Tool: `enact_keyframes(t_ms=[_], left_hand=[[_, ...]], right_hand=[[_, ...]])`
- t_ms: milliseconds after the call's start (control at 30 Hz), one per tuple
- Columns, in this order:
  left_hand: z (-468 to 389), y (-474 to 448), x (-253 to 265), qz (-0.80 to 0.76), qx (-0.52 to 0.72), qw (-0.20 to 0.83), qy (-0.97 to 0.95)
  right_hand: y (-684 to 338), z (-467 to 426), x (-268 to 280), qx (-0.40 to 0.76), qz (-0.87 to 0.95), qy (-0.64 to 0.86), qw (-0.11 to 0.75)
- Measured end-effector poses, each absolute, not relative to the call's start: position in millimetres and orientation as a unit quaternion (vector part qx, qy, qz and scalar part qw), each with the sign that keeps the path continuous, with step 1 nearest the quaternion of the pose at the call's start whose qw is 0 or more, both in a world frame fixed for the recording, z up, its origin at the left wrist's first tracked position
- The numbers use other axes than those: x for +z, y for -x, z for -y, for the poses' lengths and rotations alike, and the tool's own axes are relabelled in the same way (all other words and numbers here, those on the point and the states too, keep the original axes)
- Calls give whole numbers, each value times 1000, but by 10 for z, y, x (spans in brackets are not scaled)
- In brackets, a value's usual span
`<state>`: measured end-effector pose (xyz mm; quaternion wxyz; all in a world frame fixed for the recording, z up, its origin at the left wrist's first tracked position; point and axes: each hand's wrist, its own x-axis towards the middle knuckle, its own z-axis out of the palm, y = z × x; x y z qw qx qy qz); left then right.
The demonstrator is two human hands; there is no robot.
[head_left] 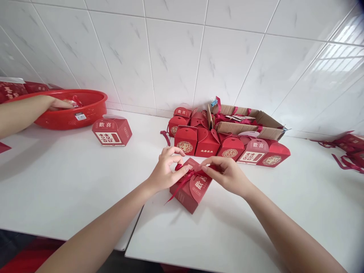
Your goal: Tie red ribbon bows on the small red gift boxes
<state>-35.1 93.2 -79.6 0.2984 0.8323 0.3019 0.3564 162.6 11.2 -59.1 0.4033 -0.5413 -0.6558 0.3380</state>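
Note:
A red gift box (pixel 189 195) with gold and white lettering sits on the white table in front of me, turned at an angle. Across its folded top runs a dark red ribbon (pixel 182 185), knotted or looped at the middle, one tail hanging over the near left side. My left hand (pixel 167 168) pinches a loop of the ribbon between thumb and fingers. From the other side, my right hand (pixel 224 174) pinches the ribbon at the box's upper right, its fingertips curled together. The exact shape of the knot is partly hidden by my fingers.
Behind stand several closed red boxes (pixel 207 142) and a cardboard tray (pixel 247 131) of ribbons. To the left are a single red box (pixel 112 131) and a red plastic basket (pixel 96 99), with another person's hand (pixel 58 103) in it. More ribboned boxes (pixel 351 146) lie far right.

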Motion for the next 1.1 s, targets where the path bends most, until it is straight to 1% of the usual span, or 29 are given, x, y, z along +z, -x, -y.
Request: enact_keyframes(t_ms=[133, 200, 300, 367, 500, 567, 733, 867, 1033, 1100], left_hand=[[-938, 348, -780, -304, 364, 346, -809], [-934, 342, -770, -308, 365, 364, -800], [-921, 334, -756, -308, 364, 394, -786], [-913, 335, -747, -302, 360, 407, -783], [-916, 350, -731, -317, 356, 424, -770], [-931, 355, -730, -332, 362, 445, -749], [-986, 327, -780, -355, 408, 526, -657], [-997, 293, -829, -353, 397, 602, -597], [-987, 273, -857, -323, 394, 630, -586], [-989, 269, -867, -327, 387, 627, -591]], right_hand=[[-1684, -129, -554, 416, 607, 483, 474], [-1689, -124, -531, 438, 602, 459, 485], [-1670, -116, -526, 422, 615, 462, 481], [-1662, -124, -543, 370, 634, 484, 476], [-1736, -163, -550, 167, 654, 559, 482], [-1815, -164, -514, 133, 658, 583, 457], [-1848, -65, -437, 202, 712, 578, 343], [-1603, 20, -497, 215, 750, 560, 280], [-1454, 80, -457, 206, 752, 585, 225], [-1556, 114, -388, 185, 748, 612, 178]])
